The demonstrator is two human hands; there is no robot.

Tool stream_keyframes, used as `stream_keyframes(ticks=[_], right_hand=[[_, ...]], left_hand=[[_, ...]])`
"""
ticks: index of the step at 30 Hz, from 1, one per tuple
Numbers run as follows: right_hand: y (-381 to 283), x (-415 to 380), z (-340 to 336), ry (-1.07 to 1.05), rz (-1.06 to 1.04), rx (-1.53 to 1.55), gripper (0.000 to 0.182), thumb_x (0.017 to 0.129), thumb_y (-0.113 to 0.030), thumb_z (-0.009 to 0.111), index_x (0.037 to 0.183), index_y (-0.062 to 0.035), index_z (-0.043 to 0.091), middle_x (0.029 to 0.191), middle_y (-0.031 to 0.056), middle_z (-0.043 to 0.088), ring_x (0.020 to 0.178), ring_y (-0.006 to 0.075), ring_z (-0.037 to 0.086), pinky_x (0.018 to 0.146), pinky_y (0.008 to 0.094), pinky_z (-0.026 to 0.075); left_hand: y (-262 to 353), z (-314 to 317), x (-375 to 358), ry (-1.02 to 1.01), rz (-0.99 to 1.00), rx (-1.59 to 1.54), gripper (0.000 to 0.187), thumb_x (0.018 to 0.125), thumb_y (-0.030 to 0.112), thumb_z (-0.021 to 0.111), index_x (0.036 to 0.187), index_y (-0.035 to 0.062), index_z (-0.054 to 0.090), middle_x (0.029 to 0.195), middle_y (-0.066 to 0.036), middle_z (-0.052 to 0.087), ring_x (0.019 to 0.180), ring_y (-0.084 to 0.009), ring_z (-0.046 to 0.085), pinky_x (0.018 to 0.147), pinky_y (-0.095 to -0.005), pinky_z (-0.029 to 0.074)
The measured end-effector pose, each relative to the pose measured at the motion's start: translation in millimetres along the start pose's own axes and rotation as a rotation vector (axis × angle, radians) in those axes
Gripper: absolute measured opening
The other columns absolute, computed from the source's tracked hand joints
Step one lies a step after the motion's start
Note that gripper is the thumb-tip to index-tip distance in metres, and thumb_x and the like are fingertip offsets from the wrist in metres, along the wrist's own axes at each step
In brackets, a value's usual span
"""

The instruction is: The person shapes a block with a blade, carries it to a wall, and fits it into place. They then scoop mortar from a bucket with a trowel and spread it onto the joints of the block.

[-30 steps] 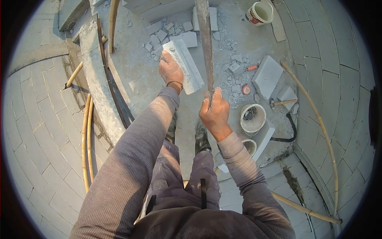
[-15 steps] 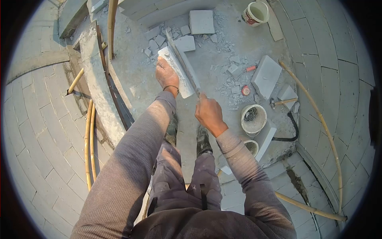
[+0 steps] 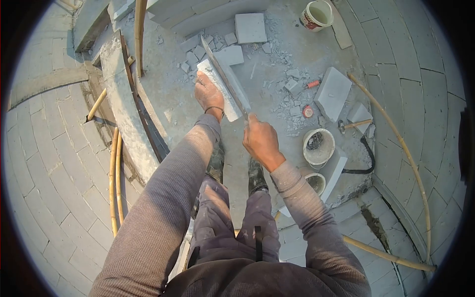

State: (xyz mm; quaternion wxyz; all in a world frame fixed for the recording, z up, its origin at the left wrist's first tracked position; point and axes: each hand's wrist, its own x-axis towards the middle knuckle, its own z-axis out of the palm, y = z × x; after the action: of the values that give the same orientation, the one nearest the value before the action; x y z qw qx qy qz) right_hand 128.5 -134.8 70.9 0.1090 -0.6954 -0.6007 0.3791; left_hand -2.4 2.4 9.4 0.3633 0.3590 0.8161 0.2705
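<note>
A long pale block piece [image 3: 216, 83] is held by my left hand [image 3: 209, 94], whose fingers wrap round its left side. My right hand [image 3: 261, 141] is closed round the handle of a long flat blade [image 3: 225, 74]. The blade runs up and to the left from my fist and lies along the right side of the block piece. Broken block pieces [image 3: 230, 55] lie on the floor beyond the blade's far end.
White buckets [image 3: 318, 157] stand at the right, and another bucket [image 3: 316, 16] is at the top. Near a pale block [image 3: 333, 95] lie a hammer [image 3: 357, 124], a red tape roll [image 3: 307, 111] and rubble. Bamboo poles [image 3: 396, 131] curve along the right. At the left is a concrete-crusted board [image 3: 118, 99].
The blade's far end has shifted slightly up and to the left along the block piece. Both hands keep their hold. The camera view has shifted slightly.
</note>
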Motion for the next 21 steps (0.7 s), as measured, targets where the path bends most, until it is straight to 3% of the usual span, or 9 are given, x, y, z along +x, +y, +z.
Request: stream_keyframes(ticks=[2,4,6,8,10,14,16,20,21], right_hand=[[-8.6,-3.1,-10.8,0.026,-0.008,0.047,0.024,0.089,-0.010,0.066,0.105,0.0021,0.054,0.078,0.0242,0.069,0.067,0.0443,0.069,0.060,0.0523,0.055],[-17.3,-9.3,-12.4,0.319,-0.038,0.162,0.024,0.091,-0.014,0.065,0.105,0.0020,0.056,0.077,0.0268,0.069,0.070,0.0457,0.070,0.063,0.0551,0.055],[-10.4,-8.5,0.4,0.301,-0.043,0.153,0.023,0.091,-0.015,0.065,0.105,0.0018,0.056,0.076,0.0265,0.069,0.070,0.0453,0.070,0.062,0.0545,0.055],[0.4,-6.7,10.8,0.305,-0.046,0.133,0.023,0.091,-0.015,0.065,0.105,0.0016,0.056,0.076,0.0262,0.069,0.069,0.0449,0.070,0.061,0.0539,0.055],[3.8,0.1,9.5,-0.002,0.001,-0.083,0.025,0.089,-0.011,0.067,0.105,0.0029,0.054,0.076,0.0239,0.068,0.066,0.0436,0.069,0.057,0.0508,0.055],[-12.5,-1.8,-10.8,0.045,-0.008,0.015,0.026,0.088,-0.010,0.067,0.106,0.0039,0.054,0.080,0.0259,0.069,0.068,0.0442,0.070,0.058,0.0514,0.055],[-23.9,-6.9,-16.5,0.283,-0.035,0.167,0.026,0.090,-0.013,0.065,0.105,0.0049,0.055,0.082,0.0300,0.069,0.072,0.0462,0.070,0.061,0.0544,0.055],[-8.3,3.8,1.7,0.261,-0.055,0.090,0.025,0.091,-0.014,0.064,0.105,0.0048,0.055,0.081,0.0291,0.069,0.071,0.0456,0.070,0.060,0.0540,0.055],[-7.8,7.9,-2.6,0.110,-0.023,-0.015,0.025,0.091,-0.013,0.065,0.105,0.0053,0.054,0.080,0.0282,0.069,0.070,0.0452,0.070,0.059,0.0534,0.055]], left_hand=[[1.0,2.8,-1.6,-0.006,-0.018,-0.113,0.073,0.111,0.054,0.029,0.111,-0.0081,0.067,0.106,-0.023,0.072,0.097,-0.0346,0.073,0.088,-0.0428,0.055],[0.8,2.3,-2.4,-0.001,-0.042,-0.225,0.072,0.111,0.053,0.029,0.111,-0.0083,0.067,0.107,-0.024,0.072,0.096,-0.0350,0.073,0.089,-0.0431,0.055],[1.1,0.7,-3.0,0.047,-0.039,-0.022,0.071,0.111,0.051,0.029,0.111,-0.0079,0.067,0.107,-0.024,0.072,0.098,-0.0356,0.073,0.091,-0.0439,0.055],[1.5,0.2,-4.3,0.005,-0.028,-0.176,0.069,0.111,0.050,0.028,0.112,-0.0067,0.067,0.108,-0.025,0.072,0.101,-0.0369,0.073,0.091,-0.0449,0.055],[7.9,-2.3,-8.3,0.009,0.021,-0.088,0.068,0.111,0.050,0.028,0.114,-0.0060,0.066,0.108,-0.025,0.072,0.101,-0.0367,0.072,0.089,-0.0451,0.055],[1.3,2.1,-2.8,-0.013,-0.011,-0.096,0.068,0.111,0.050,0.029,0.114,-0.0064,0.066,0.108,-0.025,0.072,0.101,-0.0368,0.072,0.089,-0.0456,0.055],[0.0,4.2,-2.9,0.022,-0.037,-0.250,0.068,0.111,0.050,0.029,0.113,-0.0070,0.066,0.108,-0.026,0.072,0.100,-0.0370,0.072,0.089,-0.0466,0.055],[-4.2,2.5,-0.4,0.008,0.032,-0.071,0.067,0.111,0.049,0.029,0.113,-0.0064,0.067,0.106,-0.026,0.072,0.100,-0.0370,0.073,0.088,-0.0451,0.056],[-0.3,4.1,-2.6,0.003,0.043,-0.077,0.067,0.111,0.049,0.029,0.113,-0.0064,0.067,0.106,-0.026,0.072,0.100,-0.0370,0.073,0.088,-0.0451,0.056]])
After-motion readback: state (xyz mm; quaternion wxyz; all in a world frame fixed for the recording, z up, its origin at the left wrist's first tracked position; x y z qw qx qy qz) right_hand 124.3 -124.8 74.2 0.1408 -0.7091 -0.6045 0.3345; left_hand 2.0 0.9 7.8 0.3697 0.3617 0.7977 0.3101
